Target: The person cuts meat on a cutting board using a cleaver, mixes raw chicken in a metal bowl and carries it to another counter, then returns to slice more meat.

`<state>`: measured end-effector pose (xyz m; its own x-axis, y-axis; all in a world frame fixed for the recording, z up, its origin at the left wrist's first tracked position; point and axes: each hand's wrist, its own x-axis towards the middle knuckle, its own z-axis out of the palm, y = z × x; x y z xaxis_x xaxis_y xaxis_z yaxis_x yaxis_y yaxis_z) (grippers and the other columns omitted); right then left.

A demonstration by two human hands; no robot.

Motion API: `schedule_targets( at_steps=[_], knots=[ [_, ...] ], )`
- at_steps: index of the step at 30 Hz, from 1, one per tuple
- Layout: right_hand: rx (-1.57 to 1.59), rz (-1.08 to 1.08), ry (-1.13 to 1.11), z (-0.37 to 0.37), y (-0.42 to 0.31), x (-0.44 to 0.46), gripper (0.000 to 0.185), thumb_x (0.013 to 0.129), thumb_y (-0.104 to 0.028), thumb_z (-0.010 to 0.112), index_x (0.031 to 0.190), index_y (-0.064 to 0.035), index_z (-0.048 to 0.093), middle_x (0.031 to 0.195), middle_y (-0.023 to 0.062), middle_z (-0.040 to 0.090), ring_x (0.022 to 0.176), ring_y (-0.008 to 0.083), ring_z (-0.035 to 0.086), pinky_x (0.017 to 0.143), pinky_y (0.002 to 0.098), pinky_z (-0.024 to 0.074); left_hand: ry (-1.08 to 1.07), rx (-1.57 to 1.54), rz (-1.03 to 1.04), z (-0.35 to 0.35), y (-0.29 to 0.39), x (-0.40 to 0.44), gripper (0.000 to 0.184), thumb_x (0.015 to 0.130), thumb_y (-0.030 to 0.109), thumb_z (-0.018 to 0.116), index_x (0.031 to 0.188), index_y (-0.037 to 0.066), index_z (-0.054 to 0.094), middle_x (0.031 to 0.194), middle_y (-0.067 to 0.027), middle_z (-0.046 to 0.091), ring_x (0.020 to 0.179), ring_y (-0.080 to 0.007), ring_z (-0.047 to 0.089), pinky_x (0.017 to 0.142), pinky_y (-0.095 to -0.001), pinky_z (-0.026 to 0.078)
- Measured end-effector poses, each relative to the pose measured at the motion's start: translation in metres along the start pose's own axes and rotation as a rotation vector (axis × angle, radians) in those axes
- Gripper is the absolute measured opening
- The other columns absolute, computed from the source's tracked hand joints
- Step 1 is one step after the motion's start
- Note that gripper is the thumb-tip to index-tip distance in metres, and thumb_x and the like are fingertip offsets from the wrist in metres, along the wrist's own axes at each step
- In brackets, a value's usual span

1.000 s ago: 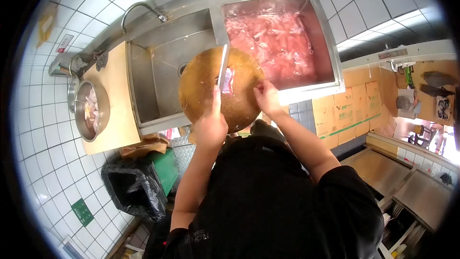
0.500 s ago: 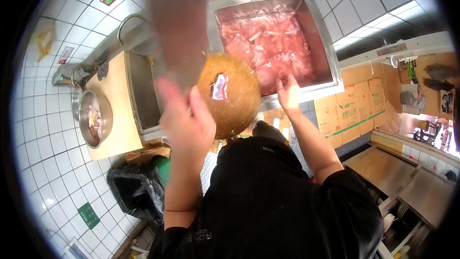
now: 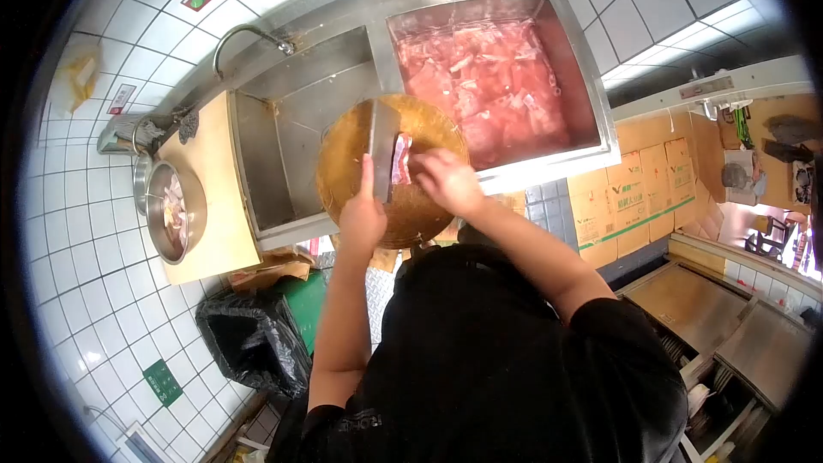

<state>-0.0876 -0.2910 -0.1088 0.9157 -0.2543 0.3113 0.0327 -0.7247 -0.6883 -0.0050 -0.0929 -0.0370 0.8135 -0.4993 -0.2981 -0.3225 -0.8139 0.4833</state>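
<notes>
My left hand (image 3: 363,219) grips a cleaver (image 3: 382,150), its index finger stretched along the blade. The broad blade stands nearly on edge over a round wooden chopping block (image 3: 339,154). Just right of the blade, a small strip of rib meat (image 3: 402,161), red and white, lies on the block. My right hand (image 3: 450,182) reaches in from the right with bent fingers, the tips at the meat's right edge. The handle of the cleaver is hidden in my left hand.
Behind the block on the right, a sink basin (image 3: 585,111) holds meat pieces in reddish water. Left is a second steel basin (image 3: 330,81). A metal bowl (image 3: 200,197) with meat stands on a wooden board (image 3: 225,231). A black-lined bin (image 3: 249,334) stands below.
The cleaver has come down from a raised, blurred position to the block beside the meat. My right hand has moved left from the full basin's front edge to the meat.
</notes>
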Motion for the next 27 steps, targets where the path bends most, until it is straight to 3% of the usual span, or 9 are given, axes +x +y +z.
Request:
schedule_targets(
  at_steps=[3,6,8,11,14,17,23,27],
  knots=[
    [-0.046,-0.186,-0.155,0.024,-0.016,0.014,0.036,0.084,-0.019,0.077,0.118,-0.0124,0.068,0.11,0.0132,0.063,0.099,0.0344,0.066,0.086,0.0413,0.057,0.032,-0.127,0.001,-0.002,-0.017,-0.003,0.088,0.094,0.004,0.059,0.166,0.028,0.014,0.087,-0.0308,0.068,0.081,-0.0488,0.066,0.076,-0.0554,0.05],
    [-0.232,-0.085,-0.298,0.039,-0.005,0.015,0.035,0.084,-0.018,0.076,0.117,-0.0117,0.068,0.11,0.0144,0.061,0.098,0.0356,0.065,0.086,0.0427,0.0568,0.017,-0.021,-0.058,-0.008,-0.014,-0.017,0.087,0.094,0.001,0.057,0.166,0.025,0.015,0.088,-0.0327,0.067,0.078,-0.0495,0.065,0.072,-0.055,0.049],
    [-0.161,-0.04,-0.215,0.04,0.004,0.006,0.033,0.083,-0.017,0.076,0.114,-0.0111,0.068,0.109,0.0145,0.062,0.099,0.0358,0.065,0.085,0.0438,0.0565,0.028,0.067,-0.114,-0.007,-0.008,-0.028,0.084,0.094,0.002,0.055,0.166,0.024,0.016,0.088,-0.0327,0.067,0.077,-0.0492,0.065,0.07,-0.055,0.049],
    [-0.062,-0.006,-0.144,0.026,0.012,-0.006,0.032,0.084,-0.016,0.076,0.114,-0.0093,0.067,0.101,0.0147,0.063,0.094,0.0359,0.066,0.08,0.0448,0.0571,0.126,0.006,-0.026,-0.002,-0.012,-0.039,0.08,0.095,0.003,0.054,0.165,0.022,0.02,0.086,-0.0314,0.067,0.076,-0.0488,0.065,0.069,-0.0544,0.049],
    [-0.008,0.077,-0.143,0.016,0.012,-0.009,0.03,0.087,-0.019,0.075,0.114,-0.0083,0.067,0.096,0.0149,0.065,0.088,0.0366,0.067,0.077,0.0453,0.0579,0.249,0.033,0.075,0.004,0.001,-0.043,0.075,0.094,0.004,0.055,0.163,0.017,0.028,0.081,-0.0214,0.069,0.073,-0.0407,0.067,0.068,-0.0499,0.053],
    [0.064,0.072,-0.116,0.019,0.018,-0.012,0.028,0.087,-0.017,0.075,0.112,-0.0077,0.068,0.099,0.0167,0.068,0.09,0.0372,0.068,0.078,0.0455,0.0578,0.321,-0.033,0.157,0.006,0.014,-0.04,0.073,0.094,0.004,0.055,0.162,0.016,0.031,0.08,-0.0204,0.068,0.072,-0.0398,0.067,0.067,-0.0494,0.053],
    [0.164,0.215,-0.061,0.002,0.008,-0.018,0.022,0.088,-0.009,0.07,0.11,-0.0064,0.069,0.103,0.0187,0.071,0.093,0.0388,0.069,0.081,0.0452,0.0574,0.216,-0.024,0.111,0.007,0.043,-0.037,0.077,0.093,0.002,0.056,0.163,0.015,0.028,0.08,-0.0201,0.068,0.07,-0.0396,0.067,0.066,-0.0495,0.053],
    [0.121,0.187,0.017,-0.015,0.027,-0.027,0.02,0.087,-0.005,0.068,0.107,-0.0046,0.07,0.1,0.0189,0.071,0.092,0.0388,0.069,0.083,0.0452,0.0568,0.24,-0.032,0.139,0.02,0.053,-0.032,0.082,0.09,0.0,0.057,0.164,0.015,0.026,0.08,-0.0195,0.068,0.069,-0.039,0.067,0.065,-0.0494,0.053]
  ],
)
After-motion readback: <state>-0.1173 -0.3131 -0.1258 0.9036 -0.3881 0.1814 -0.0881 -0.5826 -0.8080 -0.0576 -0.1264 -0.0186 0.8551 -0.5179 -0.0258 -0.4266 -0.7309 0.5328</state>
